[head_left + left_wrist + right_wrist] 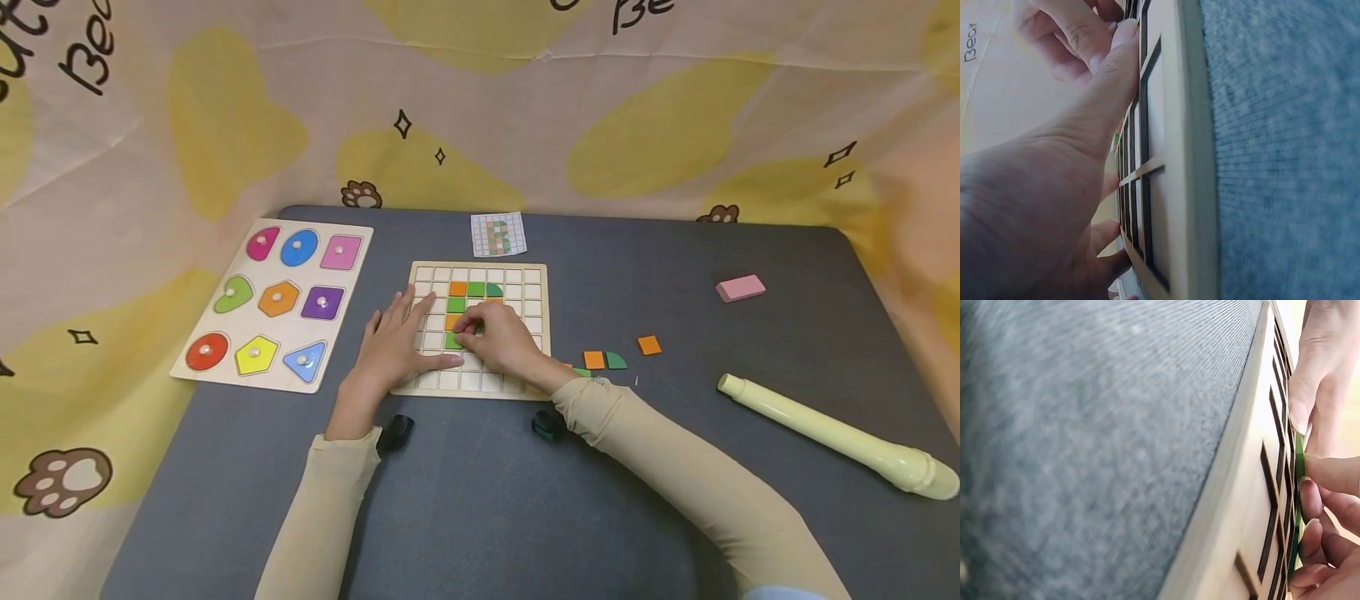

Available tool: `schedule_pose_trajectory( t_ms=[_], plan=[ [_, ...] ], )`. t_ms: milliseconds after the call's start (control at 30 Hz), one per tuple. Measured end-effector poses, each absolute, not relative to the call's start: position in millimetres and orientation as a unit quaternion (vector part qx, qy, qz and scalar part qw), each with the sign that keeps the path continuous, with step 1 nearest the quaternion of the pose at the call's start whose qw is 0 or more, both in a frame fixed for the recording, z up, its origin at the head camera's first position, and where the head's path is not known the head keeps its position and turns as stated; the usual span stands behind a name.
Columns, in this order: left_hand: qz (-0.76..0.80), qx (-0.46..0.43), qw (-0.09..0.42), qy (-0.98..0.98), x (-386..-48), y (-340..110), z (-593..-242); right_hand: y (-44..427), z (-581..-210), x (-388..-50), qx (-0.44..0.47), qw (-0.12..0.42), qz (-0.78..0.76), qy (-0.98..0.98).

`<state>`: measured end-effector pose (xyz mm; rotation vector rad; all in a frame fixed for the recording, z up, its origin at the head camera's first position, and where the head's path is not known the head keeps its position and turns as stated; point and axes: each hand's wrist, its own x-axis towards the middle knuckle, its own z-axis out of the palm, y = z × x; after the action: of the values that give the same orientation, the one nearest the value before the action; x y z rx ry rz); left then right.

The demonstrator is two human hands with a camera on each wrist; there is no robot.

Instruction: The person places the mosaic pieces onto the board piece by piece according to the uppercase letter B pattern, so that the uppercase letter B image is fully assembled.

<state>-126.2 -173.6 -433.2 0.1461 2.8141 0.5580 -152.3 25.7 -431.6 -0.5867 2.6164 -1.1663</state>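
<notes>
A wooden grid board (480,393) lies on the table, with orange and green tiles in some of its cells. My left hand (393,342) rests on the board's left side with fingers spread. Its thumb (1119,65) reaches along the near part of the grid. My right hand (498,337) bends over the middle of the board, its fingertips together at a green square tile (453,341) low in the left column of tiles. From the right wrist, the green tile (1300,456) shows edge-on at the fingertips. The hand hides part of the pattern.
A pattern card (498,235) lies behind the board. Loose orange tiles (649,345) and a green quarter-round tile (616,361) lie to the right. A shape puzzle (300,375) is at left; a pink block (741,288) and a pale yellow tube (832,433) are at right.
</notes>
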Motion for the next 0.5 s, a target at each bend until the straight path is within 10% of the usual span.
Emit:
schedule_pose_trajectory(
  t_ms=[500],
  plan=[
    [0.197, 0.068, 0.140, 0.968, -127, -180, -433, 40, -428, -155, -0.216, 0.102, -0.411, 0.880]
  ],
)
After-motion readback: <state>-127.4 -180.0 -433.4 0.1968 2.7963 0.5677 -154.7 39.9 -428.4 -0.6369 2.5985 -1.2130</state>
